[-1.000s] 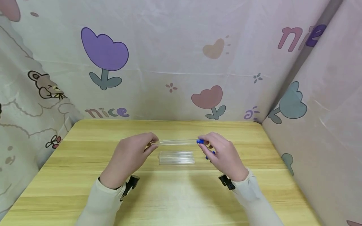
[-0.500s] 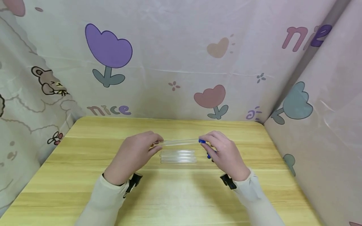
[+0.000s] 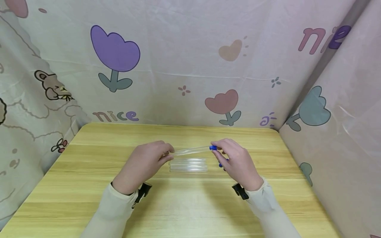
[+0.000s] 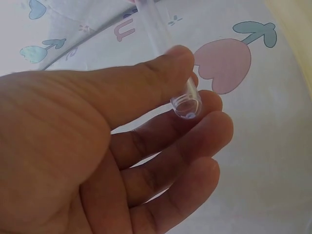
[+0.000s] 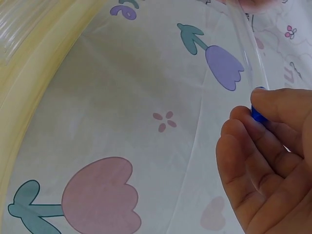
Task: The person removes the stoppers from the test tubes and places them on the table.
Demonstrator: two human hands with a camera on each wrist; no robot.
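Cartoon-printed cloth [image 3: 184, 59] with tulips walls in a pale wooden worktop [image 3: 89, 198]. Above it, the left hand [image 3: 143, 165] pinches the rounded end of a clear tube [image 3: 190, 150], held level over spare tubes [image 3: 188, 164]; the right hand [image 3: 235, 162] pinches its blue cap [image 3: 212, 147].

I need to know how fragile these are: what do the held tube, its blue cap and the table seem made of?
The held tube is clear and glossy, glass or hard plastic; its rounded closed end shows the pattern behind it. The blue cap looks like opaque, shiny plastic. The table shows pale wood grain with a smooth finish, possibly laminate.
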